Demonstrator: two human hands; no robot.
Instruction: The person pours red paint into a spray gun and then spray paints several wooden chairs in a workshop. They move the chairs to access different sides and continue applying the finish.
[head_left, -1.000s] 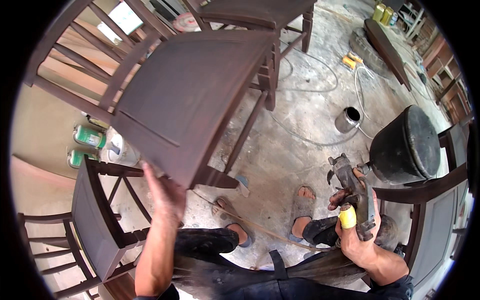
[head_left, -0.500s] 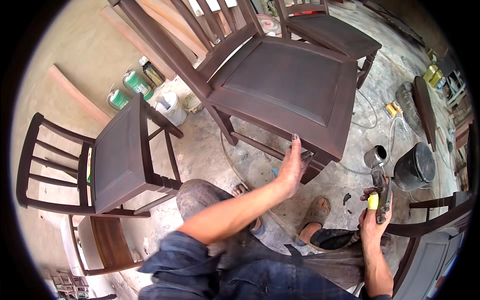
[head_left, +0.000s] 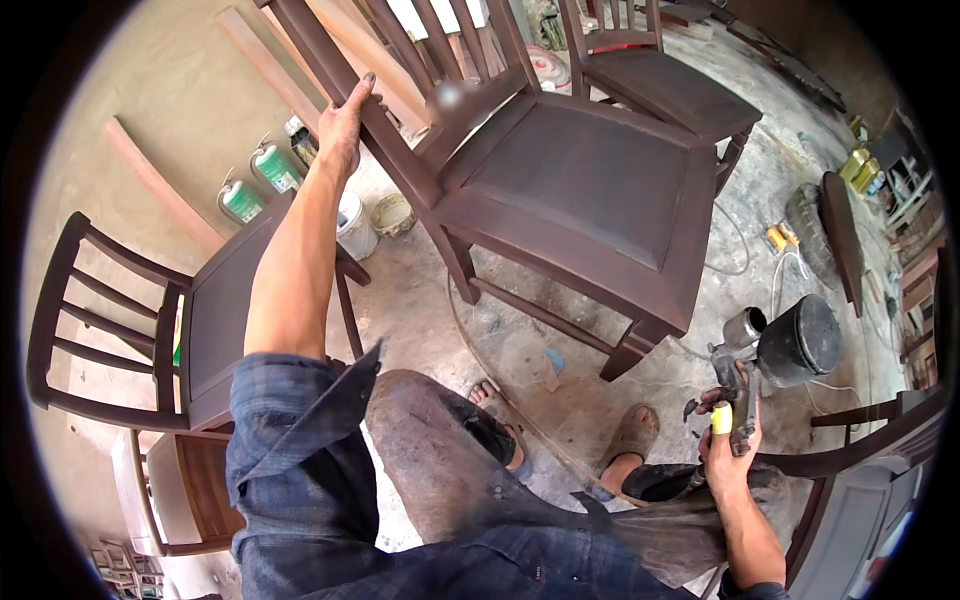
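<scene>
A dark brown wooden chair point(head_left: 580, 185) with a slatted back stands in front of me. My left hand point(head_left: 343, 132) is stretched out to it, closed around the left upright of its back, thumb pointing up. Down at the lower right, my right hand point(head_left: 732, 445) grips a dark, stained spray gun point(head_left: 742, 400). Something yellow wraps part of that hand or the gun's handle. Just beyond the gun are a black cylindrical pot point(head_left: 805, 335) and a silver metal cup point(head_left: 742, 328); whether either is joined to the gun, I cannot tell.
Another dark chair point(head_left: 235, 310) is at the left, and a third point(head_left: 670, 85) stands behind. Green jugs point(head_left: 240, 202) and a white bucket point(head_left: 352, 225) sit by the wall. A hose point(head_left: 540, 425) crosses the concrete floor near my feet. Dark furniture point(head_left: 860, 460) is close on the right.
My left hand has gone from the seat's front corner up to the back's left upright. My right hand, with the spray gun, has shifted slightly left, and the black pot appears farther left too.
</scene>
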